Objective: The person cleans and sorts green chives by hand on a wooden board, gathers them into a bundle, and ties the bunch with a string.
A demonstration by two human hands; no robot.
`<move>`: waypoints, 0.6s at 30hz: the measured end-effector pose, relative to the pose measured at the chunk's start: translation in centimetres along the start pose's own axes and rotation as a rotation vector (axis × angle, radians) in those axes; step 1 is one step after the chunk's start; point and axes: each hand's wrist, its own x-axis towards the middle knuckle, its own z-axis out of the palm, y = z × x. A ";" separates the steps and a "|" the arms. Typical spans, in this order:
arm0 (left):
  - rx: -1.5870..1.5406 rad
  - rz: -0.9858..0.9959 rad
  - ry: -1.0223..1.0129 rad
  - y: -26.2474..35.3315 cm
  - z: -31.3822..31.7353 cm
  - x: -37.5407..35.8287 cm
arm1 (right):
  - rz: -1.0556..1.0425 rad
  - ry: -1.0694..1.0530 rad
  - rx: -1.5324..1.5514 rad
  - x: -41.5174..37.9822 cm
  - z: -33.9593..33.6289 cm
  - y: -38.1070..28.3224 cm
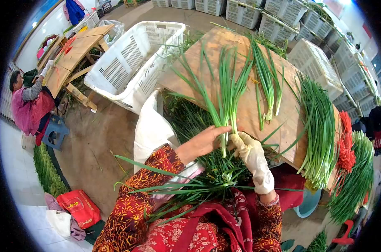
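My left hand [204,143] is bare and closed, its fingertips pinching the lower stems of a few green onions [228,92]. Beside it, my right hand [251,157] wears a pale glove, and its fingers close around the white root ends of the same stalks. Their long leaves stretch away over the wooden board [285,134]. A smaller group of green onions [264,80] lies on the board just to the right. Under my hands is a heap of loose greens [199,126], with more leaves across my lap.
A large bundle of green onions [318,134] lies at the board's right end, by red ties [345,147]. A white crate [134,63] stands left of the board. At far left a person [29,98] sits at another wooden table [75,52]. Stacked crates [278,27] line the back.
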 end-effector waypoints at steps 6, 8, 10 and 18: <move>-0.324 -0.009 -0.045 0.3 -0.1 0.6 | -0.097 -0.140 0.073 -0.2 1.2 -0.1; -0.363 0.103 0.177 -0.5 -0.4 2.1 | -0.106 -0.119 -0.148 -0.9 1.0 0.1; -0.204 0.357 0.162 1.3 0.1 1.6 | -0.191 -0.074 -0.369 -2.8 0.2 -0.7; 0.161 1.049 0.336 13.2 -0.1 -1.3 | 0.295 0.406 -0.793 -8.0 -3.4 10.0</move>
